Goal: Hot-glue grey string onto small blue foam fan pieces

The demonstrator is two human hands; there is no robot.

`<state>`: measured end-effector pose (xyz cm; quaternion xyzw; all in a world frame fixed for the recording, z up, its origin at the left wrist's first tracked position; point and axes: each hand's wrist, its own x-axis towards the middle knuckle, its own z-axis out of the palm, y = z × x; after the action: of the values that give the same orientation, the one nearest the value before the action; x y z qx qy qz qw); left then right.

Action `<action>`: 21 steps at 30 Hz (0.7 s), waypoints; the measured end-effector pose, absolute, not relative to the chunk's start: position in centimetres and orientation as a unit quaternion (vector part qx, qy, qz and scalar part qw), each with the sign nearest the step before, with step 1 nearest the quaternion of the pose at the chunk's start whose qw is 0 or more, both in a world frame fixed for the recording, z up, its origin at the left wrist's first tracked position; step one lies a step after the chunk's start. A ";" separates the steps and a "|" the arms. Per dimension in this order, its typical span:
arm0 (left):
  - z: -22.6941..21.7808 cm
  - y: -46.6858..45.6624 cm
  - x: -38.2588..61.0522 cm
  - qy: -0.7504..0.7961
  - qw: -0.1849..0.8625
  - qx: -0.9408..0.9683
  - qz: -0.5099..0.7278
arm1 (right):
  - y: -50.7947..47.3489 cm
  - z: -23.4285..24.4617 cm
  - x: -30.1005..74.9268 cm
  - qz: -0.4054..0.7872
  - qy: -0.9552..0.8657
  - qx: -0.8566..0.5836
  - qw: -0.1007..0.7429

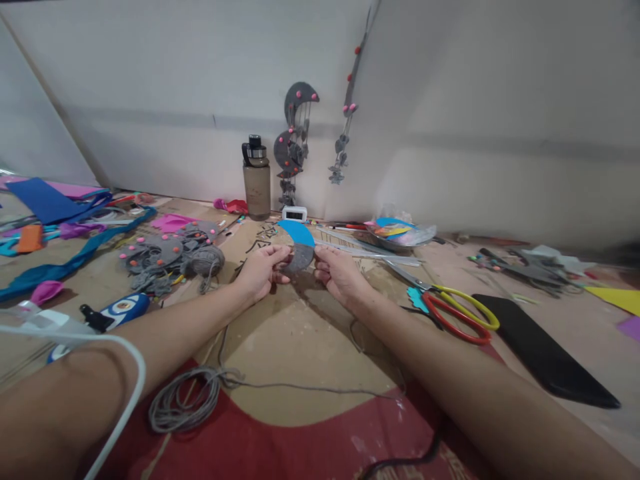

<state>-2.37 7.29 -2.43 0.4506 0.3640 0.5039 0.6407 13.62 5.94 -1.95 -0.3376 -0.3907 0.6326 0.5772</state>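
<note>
White wall (180,60) panels fill the far side, a faint darker band running across them. Tabletop (580,327): pale, cluttered left and right. Near middle, a tan and red cardboard sheet (305,350), some printing visible.

Finished-looking work: two dangling ornaments against the wall. The left ornament (287,152) shows grey crescents with pink and orange dots and smaller pieces on threads; the right ornament (349,100) is turned nearly edge-on. Left of the cardboard's middle lies a heap of dotted grey shapes (163,253), judged already decorated; whether strung, cannot tell.

Supplies, by size: dark slab (545,353) near right; drink bottle (258,190) far, left of the left ornament; scissors (457,313) with red and yellow handles, idle, right; plate of coloured scraps (403,230), far right of middle; grey cord coil (185,400), near left, one strand trailing right; yarn ball (206,260) beside the heap.

Left hand (265,270) and right hand (339,272): both pinching, thumbs and fingers at opposite edges of a grey crescent piece (300,258), held over the cardboard's middle. A blue curved piece (299,233) meets its far end; joined or merely overlapping, cannot tell. No dots or thread seen on either. Judgement: early stage, with decoration and stringing outstanding if it matches the hung ones.
</note>
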 end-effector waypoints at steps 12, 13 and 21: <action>-2.5 7.7 -2.7 0.428 0.534 0.459 0.567 | 5.6 -1.5 13.2 0.651 -0.346 -0.328 0.591; -2.5 7.8 -2.7 0.430 0.524 0.463 0.571 | 5.6 -1.6 13.2 0.650 -0.350 -0.328 0.589; -2.4 7.5 -2.7 0.449 0.342 0.564 0.603 | 5.8 -2.0 13.5 0.529 -0.430 -0.410 0.606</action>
<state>-2.74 7.47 -2.37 0.5637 0.4493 0.6026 0.3424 13.47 5.84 -1.97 -0.4103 -0.4296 0.5285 0.6065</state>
